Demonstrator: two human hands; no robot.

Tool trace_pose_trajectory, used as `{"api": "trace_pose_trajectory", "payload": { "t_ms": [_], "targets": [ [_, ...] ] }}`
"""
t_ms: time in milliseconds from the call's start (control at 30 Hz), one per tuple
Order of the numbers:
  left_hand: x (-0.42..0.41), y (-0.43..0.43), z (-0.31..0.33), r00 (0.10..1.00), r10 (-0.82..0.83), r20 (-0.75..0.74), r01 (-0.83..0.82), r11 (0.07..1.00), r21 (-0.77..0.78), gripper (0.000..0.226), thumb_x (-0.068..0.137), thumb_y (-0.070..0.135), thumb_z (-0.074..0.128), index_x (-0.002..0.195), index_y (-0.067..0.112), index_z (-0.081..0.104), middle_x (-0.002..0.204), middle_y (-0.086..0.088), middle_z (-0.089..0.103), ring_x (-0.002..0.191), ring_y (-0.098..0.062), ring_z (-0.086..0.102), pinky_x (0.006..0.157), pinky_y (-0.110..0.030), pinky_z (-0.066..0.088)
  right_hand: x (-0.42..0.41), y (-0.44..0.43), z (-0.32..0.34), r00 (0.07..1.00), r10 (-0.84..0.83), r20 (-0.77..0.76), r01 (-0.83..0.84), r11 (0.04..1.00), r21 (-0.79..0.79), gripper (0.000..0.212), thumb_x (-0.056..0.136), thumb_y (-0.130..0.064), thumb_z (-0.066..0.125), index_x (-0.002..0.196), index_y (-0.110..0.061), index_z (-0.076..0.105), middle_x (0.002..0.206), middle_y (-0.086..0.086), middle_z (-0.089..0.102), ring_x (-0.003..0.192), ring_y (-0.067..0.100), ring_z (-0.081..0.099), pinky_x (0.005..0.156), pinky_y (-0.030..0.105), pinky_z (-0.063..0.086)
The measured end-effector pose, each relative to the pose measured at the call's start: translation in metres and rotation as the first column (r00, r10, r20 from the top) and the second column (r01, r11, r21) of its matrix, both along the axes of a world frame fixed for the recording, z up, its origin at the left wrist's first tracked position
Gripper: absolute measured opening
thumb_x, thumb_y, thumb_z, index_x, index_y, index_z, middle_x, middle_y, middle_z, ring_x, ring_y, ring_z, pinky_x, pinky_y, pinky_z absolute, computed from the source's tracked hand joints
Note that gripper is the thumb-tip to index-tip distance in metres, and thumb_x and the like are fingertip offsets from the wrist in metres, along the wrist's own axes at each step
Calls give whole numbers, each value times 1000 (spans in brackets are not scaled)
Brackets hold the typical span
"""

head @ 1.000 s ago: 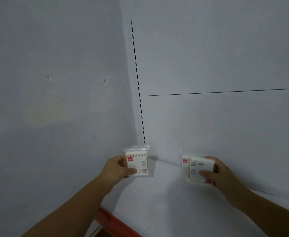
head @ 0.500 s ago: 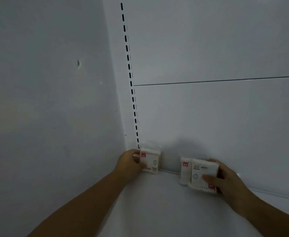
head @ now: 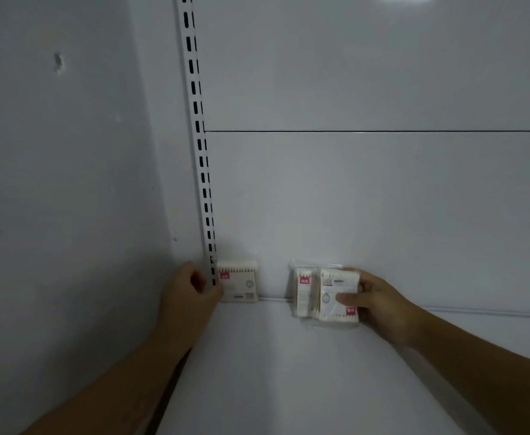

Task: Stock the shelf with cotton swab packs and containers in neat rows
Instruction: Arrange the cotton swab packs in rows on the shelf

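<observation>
1 pack (head: 238, 284) cornered, 2 packs (head: 323, 296) in hand: the back row is starting.
Left hand (head: 188, 296) pinches the pack, upright against the back panel (head: 367, 199) beside the slotted rail (head: 199, 142); right hand (head: 380, 302) grips the 2 packs nearby. Next, I judge: slide them flush beside it. White shelf (head: 289, 378), grey wall (head: 53, 199).

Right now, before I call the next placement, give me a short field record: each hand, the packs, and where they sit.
left hand: thumb on lower left edge of the corner pack; grip unclear
corner pack: upright against the back panel, beside the slotted upright
right hand: grips two packs side by side, thumb across the right one
gap: bare shelf between corner pack and two packs
row status: one pack placed, two not yet released
</observation>
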State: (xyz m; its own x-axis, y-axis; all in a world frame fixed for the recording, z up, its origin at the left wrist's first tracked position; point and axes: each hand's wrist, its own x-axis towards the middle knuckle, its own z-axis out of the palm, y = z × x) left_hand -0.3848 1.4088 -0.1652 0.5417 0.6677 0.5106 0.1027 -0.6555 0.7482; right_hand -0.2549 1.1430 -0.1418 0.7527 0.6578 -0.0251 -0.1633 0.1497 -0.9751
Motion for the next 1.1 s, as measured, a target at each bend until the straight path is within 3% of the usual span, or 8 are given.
{"api": "trace_pose_trajectory", "payload": {
  "t_ms": [67,133,233,400,633,833,1000,1100],
  "targets": [
    [-1,-19,13,951,-310,-5,302,930,-210,32,68,10,84,69,18,53,61,6,54,54,2,51,51,-8,39,-10,3,7,999,48,-4,-48,998,30,50,72,12,59,120,0,56,105,19,69,90,31,69,69,37,59],
    [-2,-40,21,737,-676,11,583,626,-518,38,63,22,85,94,16,64,83,0,70,78,-8,67,69,-20,52,-23,9,13,993,113,22,-114,992,61,48,70,8,60,117,-3,58,103,16,71,88,27,71,66,32,58],
    [-3,-51,22,532,-846,32,670,397,-627,44,77,14,77,120,17,63,114,-2,71,104,-16,68,81,-28,56,-37,18,22,985,154,78,-160,984,79,48,70,5,63,117,-4,59,107,17,70,91,27,70,68,32,57],
    [3,-27,46,760,-643,94,541,546,-640,26,81,-3,68,105,8,64,91,-7,75,74,-17,72,57,-22,54,-32,9,35,995,-20,97,15,999,43,40,70,0,67,110,-3,63,104,16,71,92,30,70,70,34,59],
    [8,-9,73,806,-592,1,485,659,-574,17,83,-4,66,95,6,60,88,-10,75,72,-20,73,57,-26,57,-10,-11,28,910,-298,289,344,931,-123,33,72,-2,79,100,-6,61,93,14,73,82,30,71,71,39,60],
    [20,-24,101,860,-470,-198,412,870,-272,19,81,4,72,88,15,57,89,1,70,77,-16,70,62,-27,58,0,-4,26,839,-364,405,450,883,-137,43,69,-3,83,98,-14,54,89,10,72,66,23,70,69,41,59],
    [17,-52,60,845,-533,49,482,718,-503,31,76,-11,71,90,12,56,93,-14,68,70,-19,71,57,-27,57,6,-7,16,780,-338,526,494,849,-189,41,68,-10,85,94,-22,56,87,0,71,72,19,70,70,36,58],
    [19,-69,25,897,-442,-14,369,767,-524,27,76,-1,77,84,19,61,89,-5,69,71,-15,66,55,-23,52,5,-6,9,736,-298,608,510,834,-208,38,68,-12,85,90,-23,55,85,-4,68,75,15,69,68,31,58]
  ]
}}
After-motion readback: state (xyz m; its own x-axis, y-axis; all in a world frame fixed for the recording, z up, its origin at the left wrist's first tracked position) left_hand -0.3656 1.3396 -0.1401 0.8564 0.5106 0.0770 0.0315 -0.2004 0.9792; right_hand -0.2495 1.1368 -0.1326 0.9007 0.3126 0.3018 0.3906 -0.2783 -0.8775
